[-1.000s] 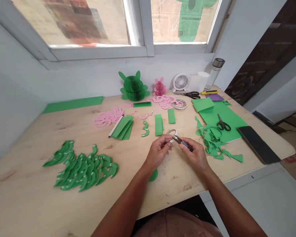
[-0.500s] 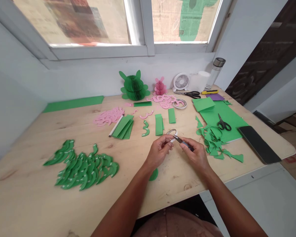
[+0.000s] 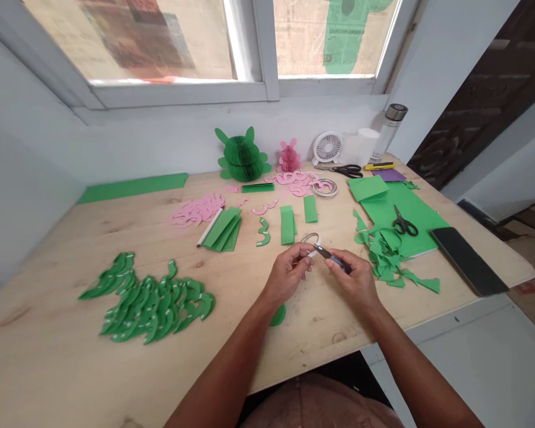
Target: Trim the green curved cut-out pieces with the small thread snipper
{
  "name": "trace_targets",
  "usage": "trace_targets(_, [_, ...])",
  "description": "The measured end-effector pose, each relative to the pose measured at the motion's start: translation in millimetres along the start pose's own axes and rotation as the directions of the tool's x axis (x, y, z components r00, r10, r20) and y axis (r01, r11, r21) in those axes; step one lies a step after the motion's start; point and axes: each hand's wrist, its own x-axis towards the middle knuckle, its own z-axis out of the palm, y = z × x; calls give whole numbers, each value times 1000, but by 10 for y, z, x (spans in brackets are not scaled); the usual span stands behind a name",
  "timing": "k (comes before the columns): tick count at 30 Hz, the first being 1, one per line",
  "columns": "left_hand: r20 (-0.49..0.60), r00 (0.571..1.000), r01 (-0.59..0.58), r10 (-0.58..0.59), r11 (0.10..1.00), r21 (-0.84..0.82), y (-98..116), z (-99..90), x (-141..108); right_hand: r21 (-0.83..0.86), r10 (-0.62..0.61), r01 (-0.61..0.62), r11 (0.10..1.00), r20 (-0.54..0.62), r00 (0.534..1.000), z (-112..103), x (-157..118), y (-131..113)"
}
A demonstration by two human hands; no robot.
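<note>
My left hand (image 3: 289,268) is closed, fingers pinching the white strip of a tape roll (image 3: 311,238). The roll's ring shows just beyond the fingertips. In my right hand (image 3: 354,274) is a slim dark-bladed craft knife (image 3: 327,255), gripped between thumb and fingers. Its tip points left and meets the tape close to my left fingertips; a small white bit shows near that tip. Under my left forearm a green paper piece (image 3: 278,315) is partly hidden. Folded green strips (image 3: 288,226) lie beyond my left hand.
Green curved pieces with white bits (image 3: 156,309) are heaped at left. Pink cutouts (image 3: 198,209) lie farther back. Green scraps (image 3: 386,255), black scissors (image 3: 403,223) and a phone (image 3: 468,261) are at right. Green (image 3: 243,159) and pink (image 3: 289,157) paper figures, a fan (image 3: 327,147) and a bottle (image 3: 387,134) stand behind.
Very little differs. Both hands keep their place and hold, with the knife tip still at the tape.
</note>
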Motion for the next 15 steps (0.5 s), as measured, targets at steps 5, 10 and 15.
trace_targets(5, [5, 1000, -8, 8, 1000, 10, -7, 0, 0, -19, 1, -1, 1000, -5, 1000, 1, 0, -22])
trace_targets(10, [11, 1000, -20, 20, 1000, 15, -25, -7, 8, -27, 1, -1, 1000, -6, 1000, 2, 15, -19])
trace_targets(15, [-1, 1000, -25, 25, 1000, -17, -19, 0, 7, -29, -3, 3, 1000, 4, 1000, -1, 19, 5])
